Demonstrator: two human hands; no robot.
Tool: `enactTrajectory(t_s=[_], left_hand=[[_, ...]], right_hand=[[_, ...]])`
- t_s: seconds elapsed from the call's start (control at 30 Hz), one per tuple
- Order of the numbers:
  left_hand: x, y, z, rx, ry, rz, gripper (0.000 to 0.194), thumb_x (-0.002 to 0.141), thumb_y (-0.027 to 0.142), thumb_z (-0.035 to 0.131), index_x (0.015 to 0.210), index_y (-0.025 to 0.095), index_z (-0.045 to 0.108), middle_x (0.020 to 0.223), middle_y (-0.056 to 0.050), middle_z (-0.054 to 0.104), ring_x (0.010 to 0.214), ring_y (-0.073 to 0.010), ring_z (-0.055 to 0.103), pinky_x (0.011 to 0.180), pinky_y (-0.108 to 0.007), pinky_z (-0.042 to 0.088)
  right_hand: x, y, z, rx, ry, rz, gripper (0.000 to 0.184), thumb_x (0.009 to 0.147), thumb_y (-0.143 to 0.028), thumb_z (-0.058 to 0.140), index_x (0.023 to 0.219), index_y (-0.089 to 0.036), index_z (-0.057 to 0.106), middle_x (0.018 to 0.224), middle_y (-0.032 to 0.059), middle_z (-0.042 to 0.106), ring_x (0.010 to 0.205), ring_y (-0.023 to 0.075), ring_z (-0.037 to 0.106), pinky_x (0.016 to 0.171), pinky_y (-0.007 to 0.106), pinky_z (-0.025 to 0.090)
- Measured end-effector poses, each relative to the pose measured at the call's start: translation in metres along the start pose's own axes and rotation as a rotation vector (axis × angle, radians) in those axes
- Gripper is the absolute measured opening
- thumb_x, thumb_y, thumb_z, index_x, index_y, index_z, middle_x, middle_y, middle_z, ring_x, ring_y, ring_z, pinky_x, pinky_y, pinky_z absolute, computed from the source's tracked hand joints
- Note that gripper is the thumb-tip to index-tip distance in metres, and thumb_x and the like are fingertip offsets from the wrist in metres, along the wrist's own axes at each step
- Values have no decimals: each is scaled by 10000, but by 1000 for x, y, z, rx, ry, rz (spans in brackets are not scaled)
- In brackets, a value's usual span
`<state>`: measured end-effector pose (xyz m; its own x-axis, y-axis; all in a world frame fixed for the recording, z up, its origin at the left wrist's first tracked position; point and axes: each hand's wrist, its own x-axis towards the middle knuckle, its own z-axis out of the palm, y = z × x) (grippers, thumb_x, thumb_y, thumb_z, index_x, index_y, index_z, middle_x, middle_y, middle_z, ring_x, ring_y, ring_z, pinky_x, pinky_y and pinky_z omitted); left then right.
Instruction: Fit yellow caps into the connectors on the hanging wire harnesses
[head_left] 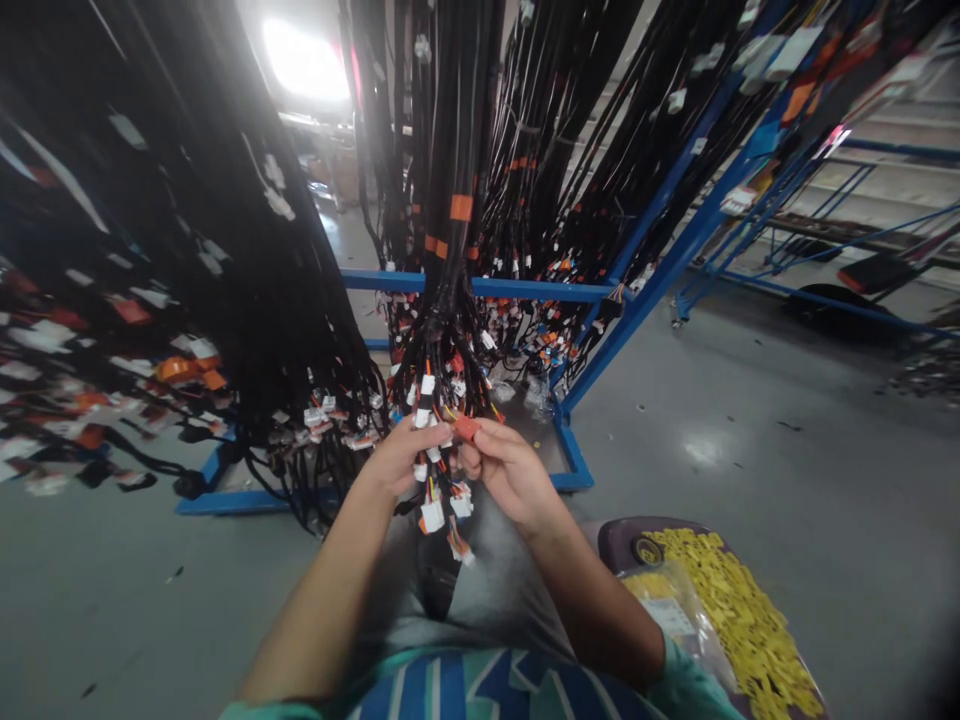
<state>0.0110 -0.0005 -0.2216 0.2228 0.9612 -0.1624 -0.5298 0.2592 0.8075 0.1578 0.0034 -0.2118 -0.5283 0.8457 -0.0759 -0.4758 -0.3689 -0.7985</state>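
Black wire harnesses hang in front of me and fan out at the bottom into many short wires with plugs. My right hand pinches a small red-orange connector between thumb and fingers. From the other side, my left hand is closed at the wire ends, its thumb reaching toward the same connector; what its fingers hold is partly hidden. White connectors dangle just below and between my hands, on thin coloured wires.
A blue metal frame stands behind the harness. More harness bundles hang to the left. At lower right, a dark tray holds many yellow plastic pieces and a clear bag. Blue racks stand farther right.
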Motion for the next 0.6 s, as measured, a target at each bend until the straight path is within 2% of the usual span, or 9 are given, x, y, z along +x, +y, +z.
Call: enactTrajectory(t_s=[0.07,0.13,0.27,0.33,0.5,0.6], left_hand=[[2,0,5,-29,16,-7,352,481,247,830,741,91,650,542,-70,658,462,-184,619,483,-272,536],[3,0,9,-79,-17,-30,306,498,187,795,752,97,648,523,-57,653,453,-191,621,463,-274,532],[5,-1,12,-156,-44,-68,214,488,110,742,677,92,643,518,-56,662,431,-175,613,421,-227,504],[7,-2,13,-161,-37,-78,166,488,94,723,628,86,635,515,-57,663,424,-169,607,433,-232,511],[12,-5,16,-110,7,-100,132,509,154,720,578,97,622,458,-33,621,396,-160,576,433,-249,503],[15,-6,19,-37,20,-111,151,520,201,720,562,98,617,443,-32,601,390,-154,557,412,-247,484]], right_hand=[[1,0,0,29,23,6,290,660,-292,664,908,-143,642,501,-55,479,478,64,411,482,206,301],[2,1,0,52,38,20,356,646,-291,670,966,-137,639,489,-62,462,462,61,385,460,205,261],[3,4,-2,49,45,12,413,635,-319,696,999,-133,635,489,-59,472,456,60,379,455,207,237],[4,6,-2,33,60,-13,403,634,-356,714,963,-134,642,485,-59,471,453,58,371,452,207,230],[1,8,-3,-60,116,-34,377,631,-505,706,685,-148,600,503,-38,516,442,50,400,444,199,257],[-5,8,-8,-160,134,-68,409,656,-554,656,702,-152,600,559,-20,579,451,52,448,467,196,316]])
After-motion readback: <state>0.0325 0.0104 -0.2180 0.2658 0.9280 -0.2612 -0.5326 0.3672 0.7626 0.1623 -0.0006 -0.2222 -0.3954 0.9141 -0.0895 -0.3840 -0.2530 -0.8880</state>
